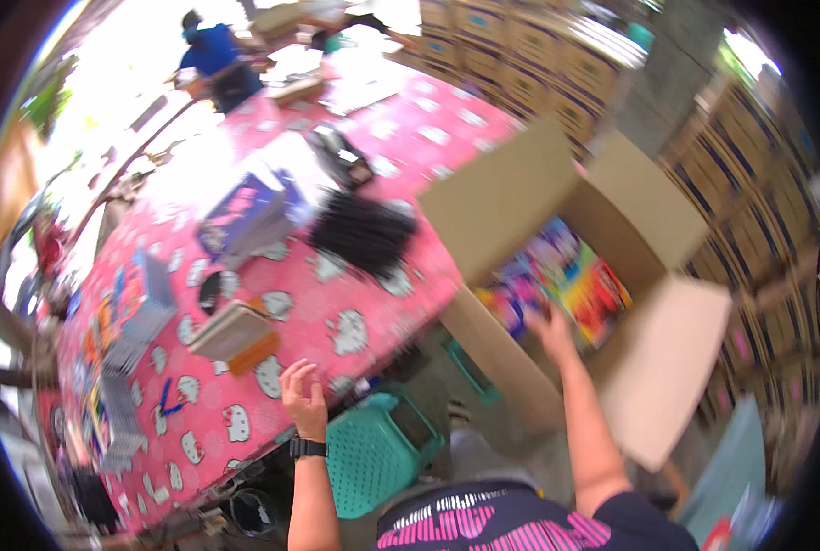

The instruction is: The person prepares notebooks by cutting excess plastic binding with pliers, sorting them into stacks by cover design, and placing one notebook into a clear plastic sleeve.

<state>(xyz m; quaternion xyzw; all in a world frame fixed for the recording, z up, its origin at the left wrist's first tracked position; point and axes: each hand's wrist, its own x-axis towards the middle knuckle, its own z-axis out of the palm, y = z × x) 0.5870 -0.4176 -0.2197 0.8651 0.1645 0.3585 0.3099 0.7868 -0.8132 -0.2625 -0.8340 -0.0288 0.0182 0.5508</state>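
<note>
My right hand (552,335) reaches over the near side of an open cardboard box (630,220). Its fingertips are at the colourful printed packets (566,275) inside; blur hides whether they grip one. By the table's near edge my left hand (304,395) hovers with loosely bent fingers, holding nothing, a dark watch (308,448) on its wrist. Closest to it on the table is a small stack of cream and orange pads (235,335). Beyond lie a bundle of thin black strips (362,231) and a stack of purple printed booklets (245,220).
A pink patterned cloth covers the table (346,331). Stacked booklets (144,303) line its left side. A green plastic stool (369,455) stands below the near edge. Piled cartons (741,220) rise at right and behind. Another person in blue (213,55) is at the far end.
</note>
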